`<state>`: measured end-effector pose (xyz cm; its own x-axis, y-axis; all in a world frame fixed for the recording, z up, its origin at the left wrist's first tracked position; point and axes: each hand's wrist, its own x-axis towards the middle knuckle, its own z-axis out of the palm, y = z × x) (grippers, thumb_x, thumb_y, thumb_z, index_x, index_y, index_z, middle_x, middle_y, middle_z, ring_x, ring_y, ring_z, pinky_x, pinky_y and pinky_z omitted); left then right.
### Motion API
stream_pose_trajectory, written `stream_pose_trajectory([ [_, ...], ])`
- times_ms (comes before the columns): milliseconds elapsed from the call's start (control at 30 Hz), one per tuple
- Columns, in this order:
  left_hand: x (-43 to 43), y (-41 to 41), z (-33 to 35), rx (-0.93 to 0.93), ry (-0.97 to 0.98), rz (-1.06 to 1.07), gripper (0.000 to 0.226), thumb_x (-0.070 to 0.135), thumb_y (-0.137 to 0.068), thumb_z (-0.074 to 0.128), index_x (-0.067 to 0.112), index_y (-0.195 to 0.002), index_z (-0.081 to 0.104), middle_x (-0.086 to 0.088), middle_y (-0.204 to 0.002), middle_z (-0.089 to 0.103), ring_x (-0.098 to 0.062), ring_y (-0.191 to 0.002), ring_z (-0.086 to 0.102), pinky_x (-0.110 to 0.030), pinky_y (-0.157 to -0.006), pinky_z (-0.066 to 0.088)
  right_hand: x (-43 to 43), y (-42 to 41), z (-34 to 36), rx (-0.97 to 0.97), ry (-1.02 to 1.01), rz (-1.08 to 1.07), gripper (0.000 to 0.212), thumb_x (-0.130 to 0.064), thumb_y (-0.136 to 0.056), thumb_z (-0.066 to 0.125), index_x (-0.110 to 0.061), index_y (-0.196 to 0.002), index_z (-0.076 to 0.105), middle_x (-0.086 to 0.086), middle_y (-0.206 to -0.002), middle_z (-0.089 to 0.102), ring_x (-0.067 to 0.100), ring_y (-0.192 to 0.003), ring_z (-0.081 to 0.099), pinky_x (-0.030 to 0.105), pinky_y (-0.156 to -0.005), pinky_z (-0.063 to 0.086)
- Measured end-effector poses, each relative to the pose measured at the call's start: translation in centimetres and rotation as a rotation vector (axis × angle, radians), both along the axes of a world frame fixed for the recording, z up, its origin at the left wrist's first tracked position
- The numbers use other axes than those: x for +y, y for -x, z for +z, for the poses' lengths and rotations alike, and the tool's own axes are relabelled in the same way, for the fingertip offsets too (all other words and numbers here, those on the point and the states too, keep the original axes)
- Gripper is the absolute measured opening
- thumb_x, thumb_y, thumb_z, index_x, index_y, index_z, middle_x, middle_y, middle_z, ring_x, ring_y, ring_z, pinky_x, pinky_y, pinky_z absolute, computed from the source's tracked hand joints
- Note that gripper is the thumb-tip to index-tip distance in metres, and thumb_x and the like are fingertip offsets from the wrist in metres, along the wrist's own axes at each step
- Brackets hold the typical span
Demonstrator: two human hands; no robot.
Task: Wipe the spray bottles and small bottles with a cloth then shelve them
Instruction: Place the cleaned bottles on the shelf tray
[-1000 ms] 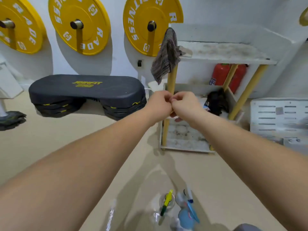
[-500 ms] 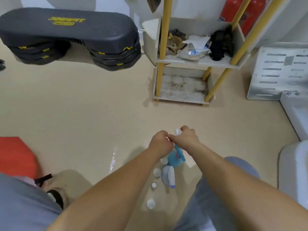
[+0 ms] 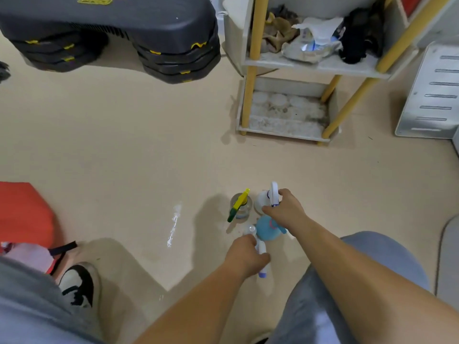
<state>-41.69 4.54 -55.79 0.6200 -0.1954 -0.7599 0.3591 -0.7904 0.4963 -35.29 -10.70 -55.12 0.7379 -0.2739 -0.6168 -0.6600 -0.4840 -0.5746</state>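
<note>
Several bottles stand on the beige floor in front of me. My right hand [image 3: 285, 211] grips the white trigger head of a white spray bottle [image 3: 263, 203]. My left hand [image 3: 246, 256] closes round a white spray bottle with a blue tip [image 3: 262, 271], which lies low under the hand. Between my hands sits a light blue spray bottle [image 3: 267, 228]. A clear bottle with a yellow and green trigger [image 3: 239, 206] stands to the left of the white one. A small clear bottle [image 3: 249, 229] stands just above my left hand.
A white shelf unit with yellow posts [image 3: 250, 70] stands ahead; its bottom shelf [image 3: 285, 115] is stained, its middle shelf holds rags and a wipes pack [image 3: 310, 43]. A black step platform [image 3: 111, 28] is at upper left, a red bag [image 3: 22, 214] at left, a white panel [image 3: 432, 95] at right.
My view tipped down from the wall and shelf to the floor. My hands, pressed together before, have separated and each dropped onto a spray bottle.
</note>
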Motion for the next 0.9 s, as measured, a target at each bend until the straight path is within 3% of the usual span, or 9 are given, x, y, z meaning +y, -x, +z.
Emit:
stream_pose_trajectory([
  [67,-0.8,0.9,-1.0,0.061,0.075,0.116,0.025,0.032,-0.088,0.060,0.014,-0.103,0.065,-0.005,-0.094,0.072,-0.017,-0.076,0.071,-0.029,-0.077,0.062,-0.4,0.1,-1.0,-0.020,-0.028,0.016,0.050,-0.019,-0.088,0.075,-0.015,-0.132,0.052,0.013,-0.106,0.065,0.025,-0.078,0.062,0.028,-0.057,0.046],
  [133,-1.5,1.5,-1.8,0.021,0.065,0.162,0.027,0.040,-0.086,0.051,0.018,-0.098,0.062,-0.003,-0.098,0.065,-0.026,-0.091,0.071,-0.046,-0.090,0.061,-0.6,0.4,-1.6,-0.028,-0.112,-0.022,0.055,-0.016,-0.090,0.074,-0.020,-0.139,0.051,0.013,-0.112,0.065,0.024,-0.081,0.063,0.024,-0.054,0.046],
  [233,-2.2,1.8,-2.5,-0.059,-0.014,0.146,0.038,0.039,-0.095,0.046,0.017,-0.121,0.063,-0.008,-0.119,0.054,-0.031,-0.114,0.058,-0.049,-0.103,0.051,-0.8,0.7,-2.2,-0.021,-0.187,-0.076,0.052,-0.015,-0.094,0.070,-0.023,-0.141,0.049,0.012,-0.115,0.061,0.026,-0.085,0.058,0.026,-0.057,0.048],
  [300,-1.9,1.6,-1.5,-0.096,0.019,0.172,0.042,0.040,-0.093,0.046,0.012,-0.117,0.067,-0.014,-0.118,0.058,-0.033,-0.110,0.061,-0.051,-0.097,0.055,-1.0,0.7,-2.3,0.011,-0.213,-0.082,0.039,-0.012,-0.097,0.064,-0.024,-0.131,0.050,0.014,-0.111,0.057,0.030,-0.082,0.053,0.033,-0.061,0.049],
  [400,-1.2,0.6,1.8,-0.129,0.134,0.225,0.032,0.034,-0.091,0.045,0.007,-0.091,0.062,-0.018,-0.095,0.064,-0.033,-0.084,0.066,-0.051,-0.079,0.061,-1.0,0.4,-2.0,0.053,-0.217,-0.077,0.037,-0.006,-0.094,0.056,-0.026,-0.125,0.049,0.020,-0.117,0.054,0.034,-0.083,0.052,0.039,-0.059,0.049],
  [500,-0.3,-1.0,6.3,-0.109,0.212,0.258,0.024,0.022,-0.095,0.048,0.004,-0.084,0.059,-0.020,-0.085,0.064,-0.024,-0.068,0.056,-0.038,-0.066,0.051,-1.1,-0.1,-2.2,0.055,-0.245,-0.084,0.054,-0.005,-0.088,0.051,-0.026,-0.138,0.045,0.021,-0.120,0.053,0.037,-0.077,0.057,0.035,-0.051,0.048],
  [633,2.0,-4.2,11.8,-0.053,0.238,0.240,0.014,0.017,-0.087,0.056,0.010,-0.078,0.065,-0.015,-0.081,0.075,-0.014,-0.056,0.055,-0.019,-0.045,0.041,-1.4,-0.5,-2.0,0.057,-0.359,-0.213,0.044,0.003,-0.090,0.052,-0.026,-0.123,0.054,0.013,-0.105,0.052,0.033,-0.071,0.050,0.039,-0.060,0.048],
  [800,4.8,-8.0,13.3,-0.028,0.115,0.203,0.010,0.010,-0.082,0.063,0.009,-0.073,0.066,-0.012,-0.066,0.062,-0.019,-0.051,0.049,-0.020,-0.046,0.031,-1.4,-0.8,-1.6,0.112,-0.474,-0.332,0.057,0.010,-0.085,0.051,-0.041,-0.111,0.060,0.010,-0.115,0.053,0.034,-0.084,0.051,0.043,-0.068,0.050],
  [900,5.0,-9.2,12.2,-0.005,-0.007,0.155,0.011,0.005,-0.084,0.062,0.011,-0.075,0.063,-0.011,-0.070,0.055,-0.025,-0.051,0.049,-0.017,-0.044,0.033,-1.3,-1.0,-1.6,0.114,-0.521,-0.376,0.068,0.010,-0.085,0.053,-0.044,-0.125,0.058,0.009,-0.125,0.054,0.033,-0.094,0.055,0.042,-0.066,0.054],
])
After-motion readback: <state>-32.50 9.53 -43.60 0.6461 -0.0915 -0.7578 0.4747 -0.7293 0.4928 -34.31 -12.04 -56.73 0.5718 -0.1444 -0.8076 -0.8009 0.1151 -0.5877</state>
